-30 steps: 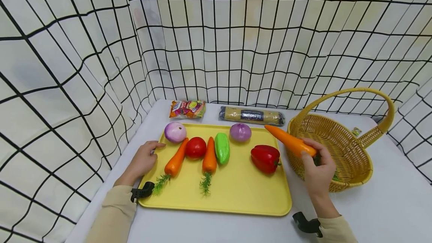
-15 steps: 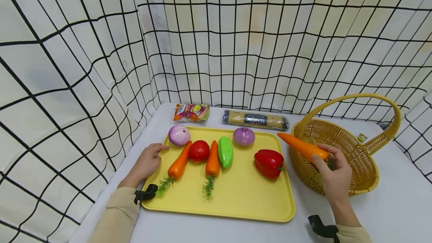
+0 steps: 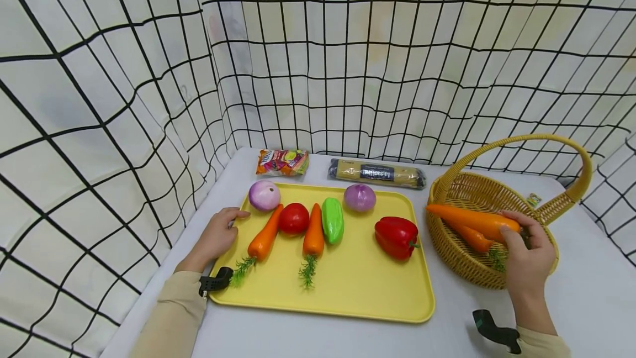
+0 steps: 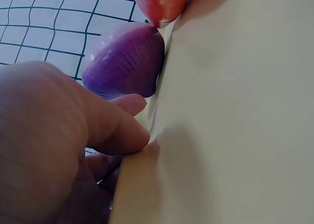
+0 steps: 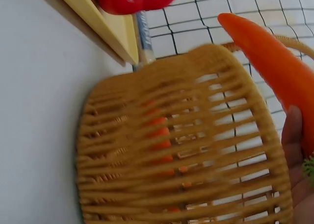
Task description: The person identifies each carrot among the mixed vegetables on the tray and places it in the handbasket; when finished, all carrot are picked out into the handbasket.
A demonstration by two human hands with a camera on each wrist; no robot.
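Note:
My right hand [image 3: 530, 253] pinches an orange carrot [image 3: 472, 220] near its leafy end, over the wicker basket [image 3: 459, 264]. Inside the basket lies another carrot [image 3: 476, 241], partly covered by the held one; through the slats its orange shows in the right wrist view. My left hand [image 3: 216, 239] grips the left rim of the yellow tray [image 3: 367, 286], thumb at the edge. Near those fingers sits a purple-white onion [image 4: 125, 60]. The tray also bears two carrots [image 3: 263, 239], a tomato [image 3: 294, 219], a green cucumber-like vegetable [image 3: 332, 221], a purple onion [image 3: 360, 198] and a red bell pepper [image 3: 396, 237].
Behind the tray lie a colourful snack bag [image 3: 282, 162] and a long pasta packet [image 3: 377, 173]. The basket's tall arched handle [image 3: 526, 138] rises over its opening. A black grid on white cloth encloses the back and sides.
My right hand has carried the carrot rightward, from beside the tray to over the basket. The carrot inside the basket has come into sight. My left hand stays at the tray's rim.

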